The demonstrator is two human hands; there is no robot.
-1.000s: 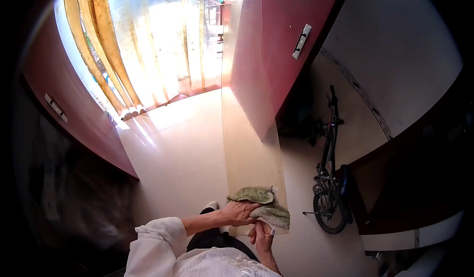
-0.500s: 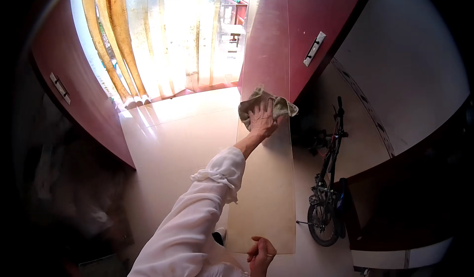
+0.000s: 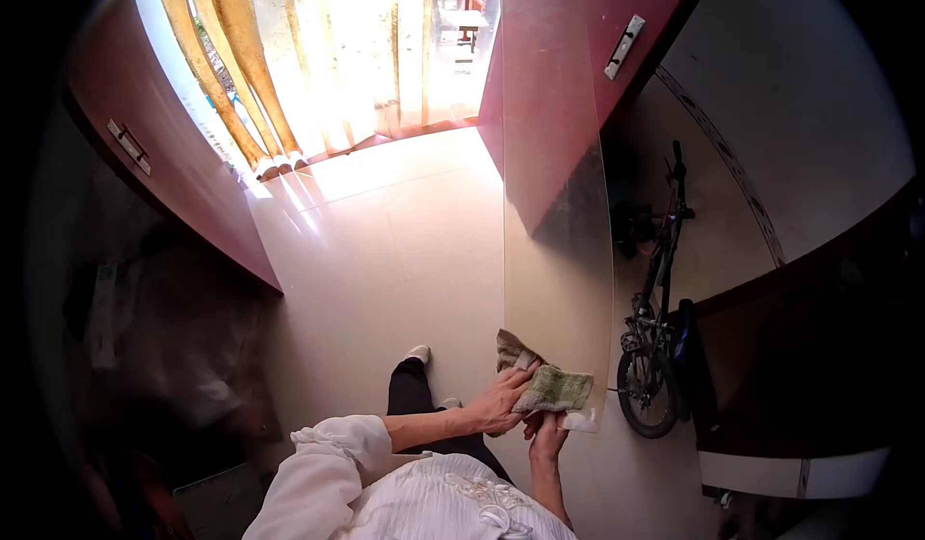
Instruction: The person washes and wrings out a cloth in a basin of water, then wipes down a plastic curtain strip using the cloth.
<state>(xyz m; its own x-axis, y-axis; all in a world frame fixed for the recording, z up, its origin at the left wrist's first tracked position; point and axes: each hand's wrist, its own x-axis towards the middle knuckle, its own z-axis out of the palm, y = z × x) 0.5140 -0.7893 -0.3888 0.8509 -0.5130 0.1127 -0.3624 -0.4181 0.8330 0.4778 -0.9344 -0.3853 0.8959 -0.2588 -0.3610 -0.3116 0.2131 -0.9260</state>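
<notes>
A long clear plastic strip (image 3: pixel 554 280) stretches from the doorway down toward my body. My left hand (image 3: pixel 499 400) reaches across from the left, its fingers closed on a grey-green cloth (image 3: pixel 559 391) that wraps the strip near its close end. Just below the cloth, my right hand (image 3: pixel 546 434) grips the strip's near end. The cloth partly hides the right fingers. A bright white patch shows on the strip's end beside them.
More strips hang as a yellowish strip curtain (image 3: pixel 231 68) in the bright doorway. Red doors stand on the left (image 3: pixel 173 184) and right (image 3: pixel 626 87). A small bicycle (image 3: pixel 653 347) is to the right on the pale tiled floor (image 3: pixel 385 251). My shoe (image 3: pixel 418 353) shows below.
My left hand has drawn the cloth down the strip from far out to the near end, beside my right hand. My right hand has shifted slightly right and up in view.
</notes>
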